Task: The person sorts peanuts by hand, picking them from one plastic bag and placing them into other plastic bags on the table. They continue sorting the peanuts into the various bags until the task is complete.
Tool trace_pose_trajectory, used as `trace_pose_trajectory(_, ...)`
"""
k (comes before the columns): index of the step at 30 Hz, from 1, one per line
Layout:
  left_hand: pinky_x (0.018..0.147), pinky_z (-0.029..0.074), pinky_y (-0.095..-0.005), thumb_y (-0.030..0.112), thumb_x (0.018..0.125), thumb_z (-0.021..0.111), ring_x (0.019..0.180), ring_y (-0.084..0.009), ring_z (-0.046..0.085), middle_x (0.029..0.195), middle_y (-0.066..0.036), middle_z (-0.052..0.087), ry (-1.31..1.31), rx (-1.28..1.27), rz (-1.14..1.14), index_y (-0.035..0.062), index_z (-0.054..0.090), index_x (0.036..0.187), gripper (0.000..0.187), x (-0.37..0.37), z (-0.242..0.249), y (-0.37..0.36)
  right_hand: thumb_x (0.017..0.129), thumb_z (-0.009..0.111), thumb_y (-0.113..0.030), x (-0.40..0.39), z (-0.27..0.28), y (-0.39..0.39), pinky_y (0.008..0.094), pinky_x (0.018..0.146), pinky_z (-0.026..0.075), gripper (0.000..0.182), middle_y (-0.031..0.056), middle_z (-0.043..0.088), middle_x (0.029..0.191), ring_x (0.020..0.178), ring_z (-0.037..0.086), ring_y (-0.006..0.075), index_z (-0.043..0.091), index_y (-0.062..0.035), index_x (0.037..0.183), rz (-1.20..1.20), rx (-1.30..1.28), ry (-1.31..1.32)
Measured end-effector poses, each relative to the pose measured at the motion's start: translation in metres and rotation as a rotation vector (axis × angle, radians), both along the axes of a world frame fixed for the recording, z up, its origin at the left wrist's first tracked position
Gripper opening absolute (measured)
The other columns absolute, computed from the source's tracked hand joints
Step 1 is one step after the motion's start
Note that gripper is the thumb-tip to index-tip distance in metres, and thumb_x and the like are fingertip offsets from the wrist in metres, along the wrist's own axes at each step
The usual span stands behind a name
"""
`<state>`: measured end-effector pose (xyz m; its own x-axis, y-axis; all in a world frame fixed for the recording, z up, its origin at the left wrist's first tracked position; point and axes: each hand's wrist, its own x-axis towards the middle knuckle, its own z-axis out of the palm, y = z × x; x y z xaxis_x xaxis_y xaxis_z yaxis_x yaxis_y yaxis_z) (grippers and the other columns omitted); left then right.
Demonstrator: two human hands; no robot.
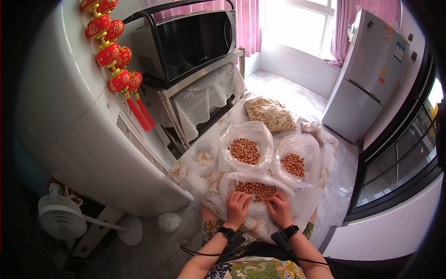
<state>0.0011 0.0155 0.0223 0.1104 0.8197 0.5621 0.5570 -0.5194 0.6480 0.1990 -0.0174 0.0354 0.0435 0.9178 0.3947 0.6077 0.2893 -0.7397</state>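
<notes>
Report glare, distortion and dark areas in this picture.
In the head view, the window is blown out to white, with glare on the floor below; head view: the refrigerator leans, apparently from wide-angle distortion, corners black; head view: the fan sits in dimmer light.

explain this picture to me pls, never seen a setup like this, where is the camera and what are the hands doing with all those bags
There is no robot here, just a person's bare hands. The one picture comes from a camera worn on the person's head, looking forward and down.

The left hand and right hand are at the near bag, fingers bent at the edge of its reddish-brown nuts. Whether either hand pinches a nut is too small to tell.

Behind it on the cloth-covered table are two open bags of similar nuts, the left bag and the right bag. Farther back lies a big bag of paler pieces. Each wrist wears a dark band.
</notes>
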Motion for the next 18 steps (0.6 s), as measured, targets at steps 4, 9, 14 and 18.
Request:
trace_pose_trajectory(4, 0.098, 0.044, -0.0452, 0.012, 0.088, 0.075, 0.103, -0.0289, 0.063, 0.1, -0.005, 0.07, -0.004, -0.018, 0.007, 0.0108, 0.072, 0.101, 0.013, 0.0001, 0.0017, 0.0001, 0.082, 0.076, -0.001, 0.001, -0.0029, 0.0005, 0.0381, 0.079, 0.055, 0.012, 0.0129, 0.067, 0.099, 0.093, 0.067, 0.0311, 0.074, -0.0024, 0.094, 0.003, 0.005, -0.005)
trace_pose_trajectory(9, 0.098, 0.044, -0.0459, 0.014, 0.086, 0.077, 0.103, -0.0288, 0.063, 0.097, -0.005, 0.07, -0.005, -0.023, 0.003, 0.0109, 0.07, 0.098, 0.014, -0.0002, -0.0003, -0.0009, 0.083, 0.076, -0.001, 0.0011, -0.003, 0.0009, 0.0382, 0.079, 0.055, 0.012, 0.0128, 0.067, 0.099, 0.093, 0.067, 0.031, 0.074, -0.0024, 0.094, 0.006, 0.012, -0.009)
trace_pose_trajectory(14, 0.097, 0.044, -0.0469, 0.02, 0.084, 0.082, 0.102, -0.0299, 0.063, 0.094, -0.007, 0.069, -0.003, -0.026, 0.003, 0.0097, 0.071, 0.096, 0.02, -0.0007, -0.001, -0.0009, 0.083, 0.076, -0.001, 0.0001, -0.001, 0.0002, 0.0377, 0.077, 0.055, 0.012, 0.0125, 0.067, 0.099, 0.091, 0.068, 0.0305, 0.074, -0.0023, 0.094, 0.002, -0.003, 0.002)
trace_pose_trajectory(18, 0.098, 0.044, -0.046, 0.027, 0.086, 0.08, 0.102, -0.0294, 0.063, 0.093, -0.006, 0.068, -0.004, -0.011, -0.005, 0.0099, 0.069, 0.094, 0.022, -0.0008, -0.0028, 0.0006, 0.083, 0.075, -0.001, 0.0008, -0.0023, 0.0009, 0.0373, 0.076, 0.055, 0.011, 0.0122, 0.066, 0.098, 0.091, 0.068, 0.03, 0.074, -0.0022, 0.094, 0.004, 0.005, -0.005)
